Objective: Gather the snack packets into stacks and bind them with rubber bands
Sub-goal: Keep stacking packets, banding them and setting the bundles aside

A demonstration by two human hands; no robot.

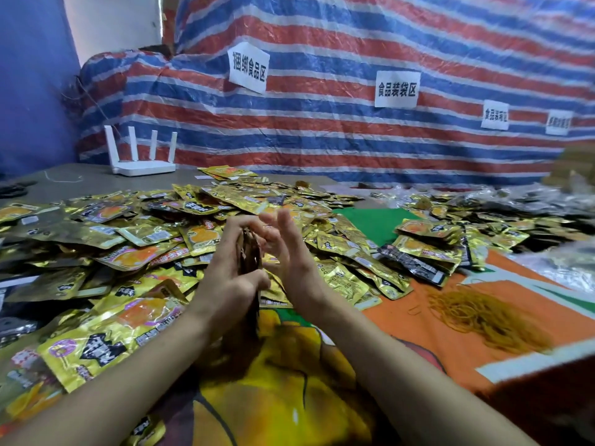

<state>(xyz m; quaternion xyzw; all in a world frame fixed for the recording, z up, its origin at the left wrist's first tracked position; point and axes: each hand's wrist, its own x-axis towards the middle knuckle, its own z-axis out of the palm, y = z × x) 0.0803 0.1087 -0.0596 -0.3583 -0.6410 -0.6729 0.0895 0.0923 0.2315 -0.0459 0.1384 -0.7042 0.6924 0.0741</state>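
- The left hand (pixel 230 284) grips a stack of packets (pixel 248 252) held on edge, fingers curled round it.
- The right hand (pixel 291 252) presses straight fingers on its right side.
- Loose packets (pixel 128 239) cover the table's (pixel 83 178) left and middle.
- Rubber bands (pixel 483 317) lie near its right edge.

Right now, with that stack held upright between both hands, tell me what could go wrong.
1. The stack stands on edge, gripped by the left hand with the right hand flat against it. No band is visible on it, so it may fan out or slip apart.
2. The rubber bands lie off to the right. Reaching for one would probably leave one hand holding the stack.
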